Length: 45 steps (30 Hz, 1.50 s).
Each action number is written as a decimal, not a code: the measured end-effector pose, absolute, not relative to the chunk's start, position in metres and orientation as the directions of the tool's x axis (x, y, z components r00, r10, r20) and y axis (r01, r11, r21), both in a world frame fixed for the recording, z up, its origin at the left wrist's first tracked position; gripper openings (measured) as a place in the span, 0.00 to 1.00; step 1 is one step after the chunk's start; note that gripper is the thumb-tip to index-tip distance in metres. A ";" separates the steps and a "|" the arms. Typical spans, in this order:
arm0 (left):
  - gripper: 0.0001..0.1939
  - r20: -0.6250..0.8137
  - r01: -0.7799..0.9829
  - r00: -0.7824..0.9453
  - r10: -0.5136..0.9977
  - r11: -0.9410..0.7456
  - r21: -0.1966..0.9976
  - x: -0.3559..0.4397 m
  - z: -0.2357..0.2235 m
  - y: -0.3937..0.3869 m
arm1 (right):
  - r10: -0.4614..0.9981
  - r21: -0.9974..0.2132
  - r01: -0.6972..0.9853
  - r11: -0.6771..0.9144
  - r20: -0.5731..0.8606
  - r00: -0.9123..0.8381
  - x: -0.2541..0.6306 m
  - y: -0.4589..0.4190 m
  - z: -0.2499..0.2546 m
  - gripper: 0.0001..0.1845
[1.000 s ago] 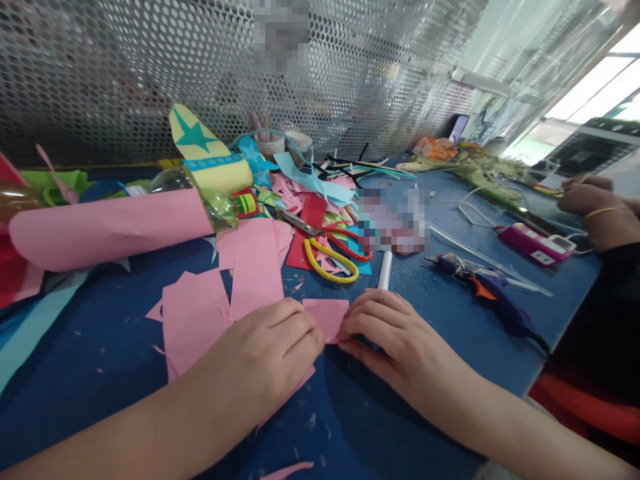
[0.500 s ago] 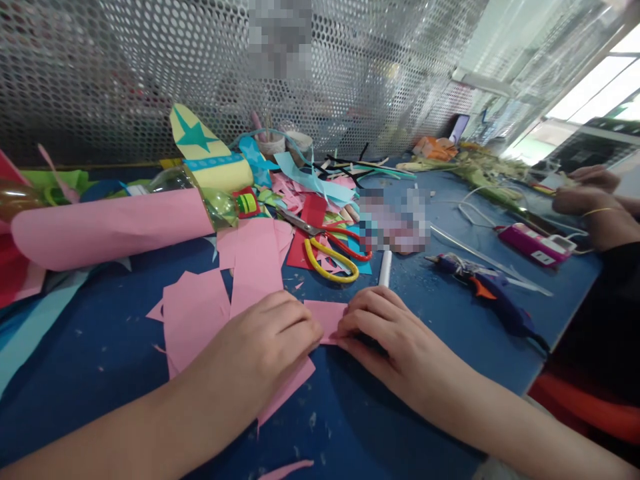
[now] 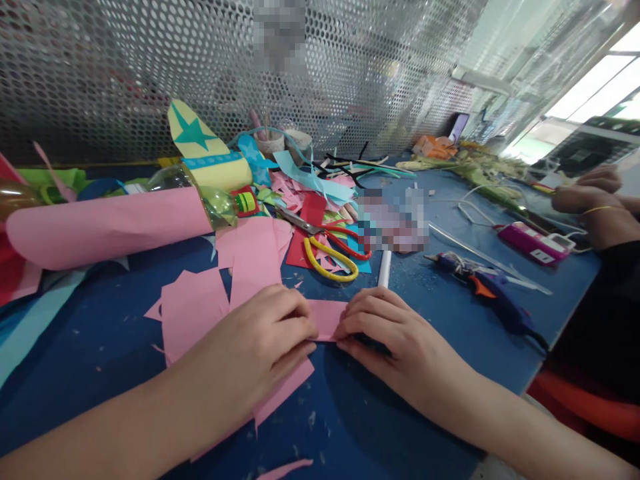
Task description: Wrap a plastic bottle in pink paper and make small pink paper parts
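Between my two hands lies a small folded-looking strip of pink paper (image 3: 327,319), flat on the blue table. My left hand (image 3: 273,330) has its fingers closed on the strip's left end. At the right end, my right hand (image 3: 383,327) pinches the same strip, its fingers curled together. Larger cut sheets of pink paper (image 3: 193,307) spread under and beside my left forearm. Beyond my hands rest scissors (image 3: 330,250) with one red and one yellow handle. A white stick (image 3: 384,269), partly hidden, pokes out past my right hand.
At left lies a bottle wrapped in pink paper (image 3: 110,227). Colourful paper scraps (image 3: 295,190) are heaped at the back. A blue glue gun (image 3: 490,293) and a magenta power strip (image 3: 535,243) sit to the right. Another person's hands (image 3: 590,190) work at the far right.
My left hand has shifted slightly left along the strip, showing a little more of it. My right hand stays nearly in place.
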<state>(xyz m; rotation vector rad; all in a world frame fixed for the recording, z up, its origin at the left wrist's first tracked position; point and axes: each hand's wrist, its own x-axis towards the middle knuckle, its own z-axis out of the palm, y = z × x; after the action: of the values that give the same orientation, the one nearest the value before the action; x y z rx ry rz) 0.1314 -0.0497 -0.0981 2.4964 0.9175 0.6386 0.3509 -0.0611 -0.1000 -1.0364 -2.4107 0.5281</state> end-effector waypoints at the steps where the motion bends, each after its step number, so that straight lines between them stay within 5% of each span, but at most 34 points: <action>1: 0.12 0.273 0.499 0.678 0.682 -0.700 0.512 0.131 -0.099 -0.050 | 0.749 -0.509 0.570 0.645 0.273 -0.604 0.351 -0.061 -0.100 0.04; 14: 0.16 0.367 0.468 0.768 0.525 -0.851 0.237 0.129 -0.102 -0.050 | 0.725 -0.399 0.608 0.686 0.301 -0.620 0.346 -0.064 -0.098 0.06; 21: 0.11 0.314 0.477 0.735 0.601 -0.787 0.391 0.129 -0.100 -0.050 | 0.729 -0.387 0.621 0.682 0.285 -0.623 0.348 -0.063 -0.098 0.07; 25: 0.13 0.340 0.518 0.695 0.634 -0.769 0.375 0.131 -0.099 -0.049 | 0.752 -0.418 0.629 0.655 0.280 -0.597 0.348 -0.062 -0.099 0.05; 34: 0.25 0.413 0.473 0.820 0.397 -0.876 -0.097 0.132 -0.095 -0.050 | 0.747 -0.391 0.642 0.660 0.252 -0.615 0.349 -0.062 -0.098 0.06; 41: 0.15 0.340 0.504 0.764 0.548 -0.836 0.216 0.133 -0.098 -0.050 | 0.738 -0.427 0.609 0.668 0.279 -0.614 0.356 -0.063 -0.099 0.04; 45: 0.12 0.364 0.518 0.717 0.595 -0.804 0.292 0.137 -0.102 -0.049 | 0.743 -0.446 0.603 0.662 0.284 -0.606 0.355 -0.063 -0.099 0.05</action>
<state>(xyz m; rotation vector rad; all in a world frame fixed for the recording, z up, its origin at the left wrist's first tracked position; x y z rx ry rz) 0.1365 -0.0493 -0.1017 2.7517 0.8996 0.6715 0.3547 -0.0629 -0.0993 -1.0504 -2.4312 0.4243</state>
